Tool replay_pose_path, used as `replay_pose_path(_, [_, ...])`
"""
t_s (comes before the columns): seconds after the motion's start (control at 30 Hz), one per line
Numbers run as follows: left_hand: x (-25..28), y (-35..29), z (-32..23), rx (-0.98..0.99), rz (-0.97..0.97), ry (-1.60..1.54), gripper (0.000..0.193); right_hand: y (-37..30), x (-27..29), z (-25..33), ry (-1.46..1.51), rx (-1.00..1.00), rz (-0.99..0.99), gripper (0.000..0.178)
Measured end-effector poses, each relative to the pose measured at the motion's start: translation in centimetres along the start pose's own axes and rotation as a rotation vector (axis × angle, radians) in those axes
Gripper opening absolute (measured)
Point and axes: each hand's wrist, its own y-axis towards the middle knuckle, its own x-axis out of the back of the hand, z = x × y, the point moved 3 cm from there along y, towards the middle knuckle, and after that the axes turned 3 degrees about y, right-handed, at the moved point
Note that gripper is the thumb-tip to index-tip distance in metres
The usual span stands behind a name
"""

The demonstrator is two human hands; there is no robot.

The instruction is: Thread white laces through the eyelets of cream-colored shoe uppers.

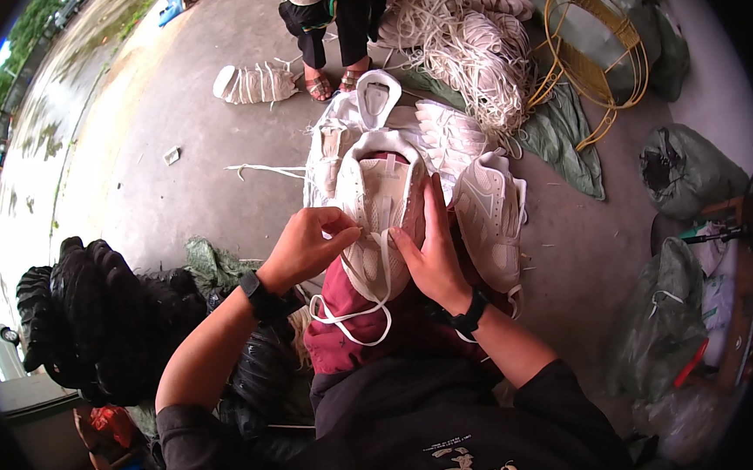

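Observation:
A cream and white sneaker (380,189) rests across my lap on dark red cloth, its toe toward me. Beside its left row of eyelets, my left hand (311,242) is closed in a pinch on the white shoelace (368,343). That lace crosses the toe end and hangs in a loose loop over the red cloth. My right hand (435,255) grips the sneaker's right side, fingers along the outer wall and thumb on the front near the lace. The pinched lace end is hidden by my left fingertips. Another sneaker (487,220) leans just to the right.
More pale shoes (452,134) lie on white plastic ahead. Beyond sits a person (353,27), near a heap of white laces (477,49) and a yellow round-framed chair (595,45). Black bundles (107,315) crowd the left; green sacks (691,169) stand right. A lace-wrapped shoe bundle (257,83) lies far left.

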Motion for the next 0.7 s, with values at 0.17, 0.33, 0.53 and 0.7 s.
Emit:
replay_pose_path(0.17, [-0.1,0.2,0.1,0.008,0.003,-0.005,0.019,0.2,-0.8,-0.5,0.059,-0.064,-0.005,0.083])
replay_pose_path(0.33, [0.5,0.8,-1.0,-0.092,0.006,0.202,0.015,0.0,-1.6,-1.2,0.062,-0.039,-0.029,0.085])
replay_pose_path(0.53, [1.4,0.5,-3.4,-0.343,-0.078,0.504,0.036,0.1,-1.9,-0.9,0.064,-0.048,-0.004,0.087])
replay_pose_path(0.7, [1.8,1.0,-5.2,-0.549,-0.107,0.762,0.044,0.0,-2.3,-1.4,0.013,-0.028,-0.004,0.088])
